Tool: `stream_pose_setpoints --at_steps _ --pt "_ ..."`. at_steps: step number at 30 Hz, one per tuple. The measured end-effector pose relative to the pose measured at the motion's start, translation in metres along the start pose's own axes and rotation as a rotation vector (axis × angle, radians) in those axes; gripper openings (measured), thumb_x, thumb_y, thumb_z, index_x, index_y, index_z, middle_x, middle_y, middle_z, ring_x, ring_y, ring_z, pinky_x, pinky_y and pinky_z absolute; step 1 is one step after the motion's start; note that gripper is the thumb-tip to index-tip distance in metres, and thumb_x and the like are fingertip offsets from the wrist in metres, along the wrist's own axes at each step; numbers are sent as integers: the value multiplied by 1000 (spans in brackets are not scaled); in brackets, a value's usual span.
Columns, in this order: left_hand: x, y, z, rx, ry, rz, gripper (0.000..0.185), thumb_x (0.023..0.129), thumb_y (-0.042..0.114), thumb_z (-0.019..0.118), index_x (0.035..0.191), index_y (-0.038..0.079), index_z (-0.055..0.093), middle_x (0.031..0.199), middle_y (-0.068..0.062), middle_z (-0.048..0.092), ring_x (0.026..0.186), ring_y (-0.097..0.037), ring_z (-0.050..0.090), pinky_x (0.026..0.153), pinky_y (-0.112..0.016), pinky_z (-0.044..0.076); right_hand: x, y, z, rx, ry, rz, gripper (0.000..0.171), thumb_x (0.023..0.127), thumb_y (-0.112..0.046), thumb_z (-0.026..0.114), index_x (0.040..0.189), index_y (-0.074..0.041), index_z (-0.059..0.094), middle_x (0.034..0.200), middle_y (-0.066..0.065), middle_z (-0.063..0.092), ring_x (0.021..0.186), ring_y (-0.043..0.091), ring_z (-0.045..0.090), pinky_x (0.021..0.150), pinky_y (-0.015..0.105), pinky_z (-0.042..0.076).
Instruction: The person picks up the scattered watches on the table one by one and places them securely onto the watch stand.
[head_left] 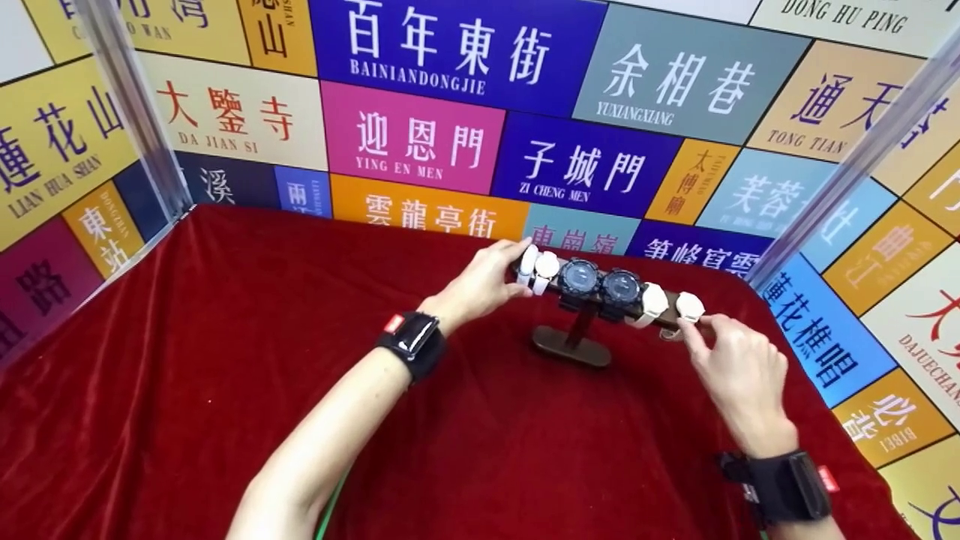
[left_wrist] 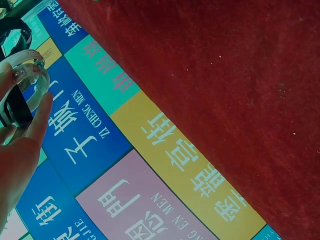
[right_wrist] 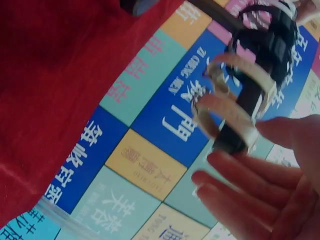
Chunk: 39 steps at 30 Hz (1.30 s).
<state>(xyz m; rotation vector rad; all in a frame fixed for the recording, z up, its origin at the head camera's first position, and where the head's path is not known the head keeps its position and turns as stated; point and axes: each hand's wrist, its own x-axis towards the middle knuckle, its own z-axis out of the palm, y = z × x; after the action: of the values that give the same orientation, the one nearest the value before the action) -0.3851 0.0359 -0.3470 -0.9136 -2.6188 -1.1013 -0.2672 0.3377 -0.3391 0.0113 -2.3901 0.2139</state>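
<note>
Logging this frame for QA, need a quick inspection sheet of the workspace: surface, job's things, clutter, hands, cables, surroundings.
Surface: red velvet cloth, wrinkled, covering the table.
Job's things: dark T-bar watch stand carrying six watches, two white watches at the left end, two black watches mid-bar, two white watches at the right end.
Clutter: nothing seen.
Hands: left hand has its fingers on the left-end white watches; right hand pinches the right-end white watch; black wrist units on both.
Cables: green cable under the left forearm.
Surroundings: walls of coloured place-name signs; clear corner posts.
</note>
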Motion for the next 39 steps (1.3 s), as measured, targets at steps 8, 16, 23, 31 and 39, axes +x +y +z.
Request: stream_pose_setpoints --at_steps 8,16,23,31,39 --pt "0 1 -4 3 9 35 72 79 18 71 140 4 36 127 -13 53 118 -21 51 104 -26 39 24 24 -14 214 -282 -125 73 71 -31 77 133 -7 47 130 20 50 111 39 51 85 56 44" --pt "-3 -1 -7 11 2 15 72 78 19 71 140 6 37 126 -12 54 117 -20 51 103 -24 39 28 34 6 344 -344 -195 64 72 -22 76 131 -22 51 127 6 56 106 23 57 86 9 44" --pt "-1 -2 -9 22 -19 -7 72 78 21 71 141 12 36 127 -11 53 118 -20 50 104 -24 39 25 34 16 366 -221 -255 64 66 -14 81 125 -23 58 119 6 62 104 22 55 86 -4 28" --pt "-2 -6 -8 14 -6 -15 72 78 21 71 140 11 37 125 -11 53 116 -20 51 103 -25 39 27 29 23 375 -198 -277 66 62 -12 83 124 -21 59 118 6 63 104 21 56 86 -4 30" --pt "-2 -7 -9 18 -8 -21 71 79 21 70 140 12 37 127 -11 52 117 -20 50 104 -25 39 29 26 26 392 -219 -261 67 63 -13 82 124 -24 58 119 4 62 107 17 55 87 -3 31"
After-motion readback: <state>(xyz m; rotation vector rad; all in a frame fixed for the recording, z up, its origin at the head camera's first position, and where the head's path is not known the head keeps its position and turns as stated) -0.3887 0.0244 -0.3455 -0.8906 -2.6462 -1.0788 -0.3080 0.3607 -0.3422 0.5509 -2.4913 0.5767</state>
